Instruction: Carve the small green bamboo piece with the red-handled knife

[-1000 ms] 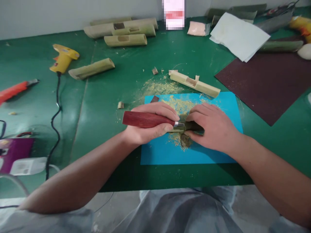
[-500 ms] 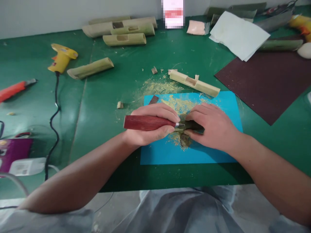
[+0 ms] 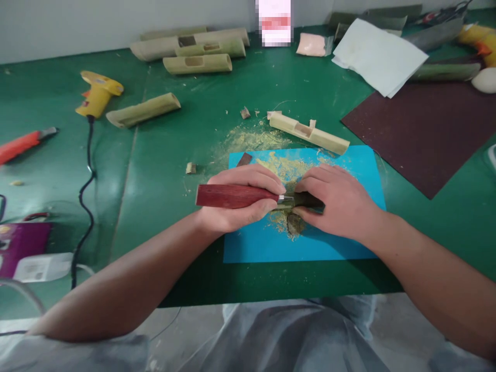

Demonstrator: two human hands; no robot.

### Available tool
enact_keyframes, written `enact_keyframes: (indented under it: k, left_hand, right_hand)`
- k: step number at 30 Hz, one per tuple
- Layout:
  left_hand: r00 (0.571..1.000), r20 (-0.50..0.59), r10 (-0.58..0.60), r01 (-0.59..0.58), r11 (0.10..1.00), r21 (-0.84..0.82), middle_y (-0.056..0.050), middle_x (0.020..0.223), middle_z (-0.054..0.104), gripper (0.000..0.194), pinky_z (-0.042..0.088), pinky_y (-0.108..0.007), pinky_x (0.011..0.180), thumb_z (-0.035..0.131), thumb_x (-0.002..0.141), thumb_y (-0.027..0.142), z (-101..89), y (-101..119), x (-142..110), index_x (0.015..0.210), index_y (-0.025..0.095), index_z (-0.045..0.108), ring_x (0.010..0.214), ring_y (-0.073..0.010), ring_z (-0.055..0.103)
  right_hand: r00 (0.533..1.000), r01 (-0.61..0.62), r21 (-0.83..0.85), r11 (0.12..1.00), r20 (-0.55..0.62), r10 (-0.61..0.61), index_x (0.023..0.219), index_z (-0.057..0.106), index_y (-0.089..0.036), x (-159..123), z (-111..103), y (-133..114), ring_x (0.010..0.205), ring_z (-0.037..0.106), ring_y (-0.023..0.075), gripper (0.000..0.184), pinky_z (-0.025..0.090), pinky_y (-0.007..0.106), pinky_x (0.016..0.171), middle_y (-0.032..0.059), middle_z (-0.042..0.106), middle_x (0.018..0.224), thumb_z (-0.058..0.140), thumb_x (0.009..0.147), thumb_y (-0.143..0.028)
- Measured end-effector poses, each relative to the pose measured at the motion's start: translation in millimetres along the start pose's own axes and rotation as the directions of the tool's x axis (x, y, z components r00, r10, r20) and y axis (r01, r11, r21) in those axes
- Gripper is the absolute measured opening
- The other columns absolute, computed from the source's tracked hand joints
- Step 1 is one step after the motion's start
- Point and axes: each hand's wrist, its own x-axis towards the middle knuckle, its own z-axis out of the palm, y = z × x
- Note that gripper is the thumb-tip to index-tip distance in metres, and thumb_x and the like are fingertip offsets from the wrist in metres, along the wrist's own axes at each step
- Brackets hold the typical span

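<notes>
My left hand (image 3: 242, 199) is wrapped around a carving tool with a red wooden handle (image 3: 236, 196) and a metal collar. Its short blade points right, against a dark green piece of bamboo (image 3: 310, 201). That bamboo is gripped between the thumb and fingers of my right hand (image 3: 339, 201), which hides much of it. Both hands are over a blue sheet (image 3: 256, 248) strewn with pale shavings (image 3: 287, 166). A small dark brown chunk (image 3: 294, 225) lies just below the bamboo. Where exactly the blade tip meets the bamboo is hard to see.
Behind the sheet lies a notched bamboo tube (image 3: 310, 133). More bamboo tubes (image 3: 197, 63) are at the back. To the left are a yellow corded tool (image 3: 96, 95), a red-handled tool (image 3: 23, 146) and a purple box (image 3: 27, 248). A dark brown sheet (image 3: 422, 139) lies right.
The whole view has shifted very slightly. Both hands, the carving tool and the bamboo keep the same positions relative to each other.
</notes>
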Motion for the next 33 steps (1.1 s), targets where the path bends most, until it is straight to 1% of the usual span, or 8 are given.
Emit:
enact_keyframes:
  k: [3, 8, 14, 17, 21, 26, 31, 33]
  left_hand:
    - [1.0, -0.002, -0.011, 0.011, 1.0, 0.016, -0.006, 0.094, 0.082, 0.015, 0.065, -0.031, 0.078, 0.08, 0.086, 0.03, -0.1, 0, 0, 0.1, 0.024, 0.081, 0.082, -0.0182, 0.078]
    - [1.0, 0.001, 0.004, -0.004, 1.0, 0.028, -0.006, 0.094, 0.083, 0.013, 0.066, -0.03, 0.079, 0.08, 0.086, 0.03, -0.5, 0, 1, 0.097, 0.023, 0.081, 0.081, -0.0177, 0.078]
    - [0.998, 0.051, 0.026, -0.029, 0.998, 0.059, -0.005, 0.096, 0.083, 0.013, 0.066, -0.029, 0.08, 0.08, 0.085, 0.026, -0.6, 5, 3, 0.097, 0.024, 0.079, 0.083, -0.018, 0.079]
    - [0.997, 0.074, 0.015, -0.02, 0.997, 0.07, -0.004, 0.093, 0.082, 0.012, 0.066, -0.028, 0.081, 0.083, 0.082, 0.024, 2.2, 9, 6, 0.093, 0.024, 0.076, 0.083, -0.0175, 0.079]
    - [0.995, 0.096, 0.031, -0.036, 0.998, 0.051, -0.003, 0.088, 0.082, 0.015, 0.065, -0.026, 0.077, 0.084, 0.08, 0.022, 7.1, 12, 9, 0.091, 0.024, 0.073, 0.079, -0.017, 0.079]
    - [0.994, 0.09, 0.065, -0.078, 0.985, 0.154, -0.004, 0.089, 0.082, 0.015, 0.065, -0.027, 0.074, 0.082, 0.08, 0.023, 9.2, 11, 7, 0.092, 0.025, 0.075, 0.077, -0.0171, 0.079]
    - [0.993, 0.111, 0.028, -0.038, 0.995, 0.092, -0.003, 0.087, 0.082, 0.013, 0.065, -0.031, 0.07, 0.084, 0.081, 0.027, 10.8, 9, 5, 0.09, 0.027, 0.075, 0.076, -0.0186, 0.078]
    - [0.995, 0.096, 0.025, -0.032, 0.997, 0.073, -0.003, 0.084, 0.081, 0.013, 0.064, -0.032, 0.069, 0.085, 0.081, 0.029, 13.5, 8, 6, 0.088, 0.028, 0.074, 0.074, -0.0189, 0.077]
  right_hand:
    - [1.0, -0.002, 0.004, 1.0, -0.004, 0.002, 0.098, 0.072, -0.021, 0, 1, 1, 0.092, 0.061, 0.026, 0.016, 0.039, 0.038, 0.078, 0.0078, 0.072, 0.096, 0.071, 0.089, -0.035]
    - [1.0, 0.005, 0.006, 1.0, 0.007, -0.005, 0.1, 0.073, -0.02, -1, 1, 1, 0.093, 0.061, 0.0269, 0.018, 0.039, 0.039, 0.079, 0.0088, 0.072, 0.096, 0.071, 0.089, -0.034]
    - [0.999, -0.02, 0.016, 1.0, 0.028, 0.02, 0.103, 0.073, -0.019, 0, 1, -2, 0.096, 0.061, 0.0273, 0.02, 0.04, 0.039, 0.08, 0.0094, 0.073, 0.1, 0.068, 0.091, -0.035]
    - [0.999, -0.001, 0.036, 0.999, 0.048, -0.001, 0.105, 0.074, -0.018, 1, 3, -3, 0.096, 0.061, 0.027, 0.021, 0.04, 0.039, 0.08, 0.0091, 0.072, 0.099, 0.066, 0.093, -0.034]
    - [0.999, 0.035, 0.066, 0.997, 0.037, -0.037, 0.099, 0.073, -0.018, 2, 9, -1, 0.092, 0.06, 0.0256, 0.024, 0.04, 0.038, 0.079, 0.0092, 0.07, 0.095, 0.064, 0.097, -0.04]
    - [0.998, 0.067, 0.112, 0.991, 0.003, -0.068, 0.099, 0.073, -0.019, 3, 13, 5, 0.091, 0.059, 0.0243, 0.026, 0.04, 0.037, 0.079, 0.008, 0.07, 0.093, 0.061, 0.1, -0.042]
    - [0.996, 0.084, 0.111, 0.99, -0.001, -0.085, 0.098, 0.072, -0.019, 3, 13, 6, 0.09, 0.059, 0.0244, 0.025, 0.039, 0.037, 0.078, 0.0083, 0.069, 0.092, 0.061, 0.099, -0.041]
    - [0.996, 0.09, 0.11, 0.99, 0.005, -0.091, 0.098, 0.072, -0.019, 3, 13, 6, 0.09, 0.058, 0.0243, 0.025, 0.039, 0.037, 0.078, 0.0086, 0.069, 0.092, 0.06, 0.1, -0.04]
